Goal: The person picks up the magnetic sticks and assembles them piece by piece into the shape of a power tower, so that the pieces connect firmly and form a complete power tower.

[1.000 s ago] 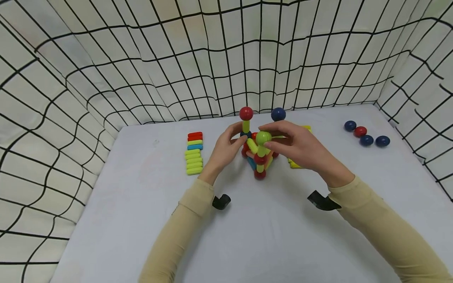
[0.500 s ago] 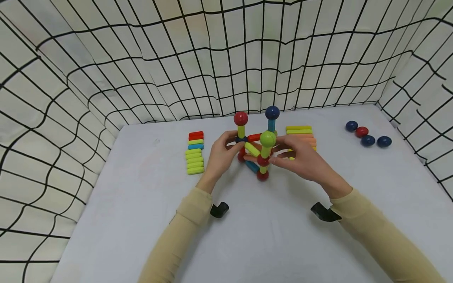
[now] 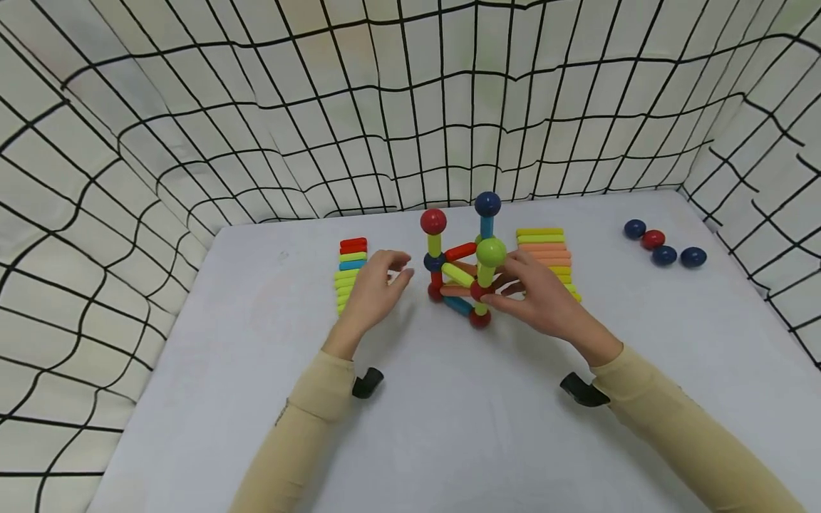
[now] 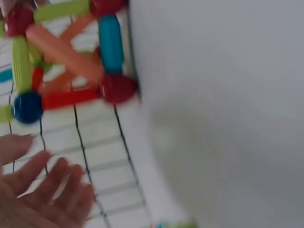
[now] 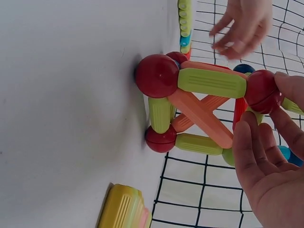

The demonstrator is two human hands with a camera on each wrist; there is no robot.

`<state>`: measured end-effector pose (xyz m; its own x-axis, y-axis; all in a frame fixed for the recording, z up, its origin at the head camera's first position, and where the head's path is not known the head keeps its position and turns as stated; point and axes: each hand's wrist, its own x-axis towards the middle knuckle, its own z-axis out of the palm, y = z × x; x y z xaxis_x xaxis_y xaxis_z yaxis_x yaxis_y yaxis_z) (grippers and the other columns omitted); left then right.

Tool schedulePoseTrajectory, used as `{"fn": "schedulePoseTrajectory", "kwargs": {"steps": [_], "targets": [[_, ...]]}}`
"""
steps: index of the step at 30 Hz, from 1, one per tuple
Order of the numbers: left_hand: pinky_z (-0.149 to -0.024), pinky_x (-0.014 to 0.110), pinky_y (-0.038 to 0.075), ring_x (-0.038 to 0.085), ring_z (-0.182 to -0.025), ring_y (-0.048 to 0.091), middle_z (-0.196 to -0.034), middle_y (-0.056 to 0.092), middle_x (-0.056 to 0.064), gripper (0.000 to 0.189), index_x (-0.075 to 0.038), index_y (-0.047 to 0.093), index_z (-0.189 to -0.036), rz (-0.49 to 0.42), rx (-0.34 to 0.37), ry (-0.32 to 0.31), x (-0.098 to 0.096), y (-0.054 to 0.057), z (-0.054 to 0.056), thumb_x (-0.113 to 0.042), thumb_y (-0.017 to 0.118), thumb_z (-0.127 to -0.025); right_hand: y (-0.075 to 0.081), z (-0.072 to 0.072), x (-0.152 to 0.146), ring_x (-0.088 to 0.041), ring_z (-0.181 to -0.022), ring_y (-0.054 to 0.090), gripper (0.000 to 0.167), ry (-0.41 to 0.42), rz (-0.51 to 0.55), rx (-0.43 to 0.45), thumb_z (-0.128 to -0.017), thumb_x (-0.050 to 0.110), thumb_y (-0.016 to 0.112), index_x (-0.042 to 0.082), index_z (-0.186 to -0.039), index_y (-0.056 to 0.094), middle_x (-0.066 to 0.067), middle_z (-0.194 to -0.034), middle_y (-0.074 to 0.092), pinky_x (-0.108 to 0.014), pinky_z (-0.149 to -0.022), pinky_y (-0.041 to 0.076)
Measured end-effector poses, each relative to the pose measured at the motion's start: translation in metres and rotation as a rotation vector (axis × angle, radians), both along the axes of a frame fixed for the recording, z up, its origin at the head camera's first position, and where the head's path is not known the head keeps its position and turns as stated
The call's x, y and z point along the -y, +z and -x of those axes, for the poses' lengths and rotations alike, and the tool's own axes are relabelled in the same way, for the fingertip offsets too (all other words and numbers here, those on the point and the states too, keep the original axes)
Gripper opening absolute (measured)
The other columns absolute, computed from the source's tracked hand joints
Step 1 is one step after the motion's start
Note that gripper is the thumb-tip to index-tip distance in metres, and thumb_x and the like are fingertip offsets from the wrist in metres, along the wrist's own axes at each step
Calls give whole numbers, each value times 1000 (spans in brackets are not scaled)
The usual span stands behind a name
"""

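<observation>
A frame of coloured rods and balls stands on the white table, with balls on upright rods at its top. My right hand is at its right side. In the right wrist view, thumb and fingers pinch a red ball at an upper corner. My left hand hovers left of the frame, apart from it, with loosely bent fingers and nothing in them. A dark blue ball at the frame's near left corner faces that hand in the left wrist view. A green ball tops the front upright.
A column of short rods lies at the left, partly behind the left hand. Longer yellow and orange rods lie behind the right hand. Loose balls, several dark blue and one red, sit far right. Black netting encloses the table.
My left hand has let go of the frame and drawn back to the left. My right hand has moved down from the green ball to the red ball below it.
</observation>
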<state>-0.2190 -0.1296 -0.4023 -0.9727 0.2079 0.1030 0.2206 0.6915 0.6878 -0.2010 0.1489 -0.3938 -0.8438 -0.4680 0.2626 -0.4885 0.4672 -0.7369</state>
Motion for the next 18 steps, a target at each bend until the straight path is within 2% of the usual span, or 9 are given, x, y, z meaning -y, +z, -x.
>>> {"fn": "schedulePoseTrajectory", "kwargs": {"steps": [4,6,8,12,15,17,18], "targets": [[-80,44,54,32,-97,59,-108,61,19,24,4,65,-112,424,27,57,28,3,-8,-12,65,-93,-1,-1,-1,-26,-96,66,33,3,-1,21,-84,12,78,3,-113,63,-12,-109,54,-41,-82,57],[-71,45,54,34,-88,59,-100,60,19,16,5,66,-104,555,50,79,39,0,-13,-5,64,-92,-1,-1,-1,-25,-96,66,33,3,-3,27,-85,13,77,3,-112,63,-10,-109,54,-40,-81,57],[-63,45,53,34,-80,57,-93,58,19,9,7,65,-97,633,38,93,47,-4,-17,1,60,-91,-1,0,-1,-25,-96,66,32,1,-4,24,-85,13,77,4,-112,63,-9,-109,54,-40,-81,57],[-58,41,50,31,-72,53,-83,55,19,6,8,62,-91,670,13,88,53,-12,-21,7,57,-92,-2,0,-2,-24,-95,66,33,-3,-4,19,-84,11,78,4,-112,63,-9,-108,55,-40,-80,57],[-59,40,51,29,-71,53,-83,55,18,6,8,63,-92,671,53,81,49,-13,-21,2,62,-91,-2,0,-3,-24,-95,66,34,-3,3,28,-84,11,78,4,-113,63,-9,-109,55,-41,-81,57],[-62,38,52,27,-73,54,-84,56,16,13,7,64,-94,638,89,78,43,-11,-20,-5,67,-90,-2,-1,-2,-25,-96,66,33,0,7,34,-84,11,78,3,-113,63,-10,-109,55,-42,-81,57],[-64,37,51,26,-74,54,-85,57,15,17,6,64,-97,582,109,73,40,-10,-19,-8,69,-90,-2,-1,-2,-25,-96,66,33,1,8,35,-84,11,78,3,-113,62,-10,-109,55,-42,-81,57]]}}
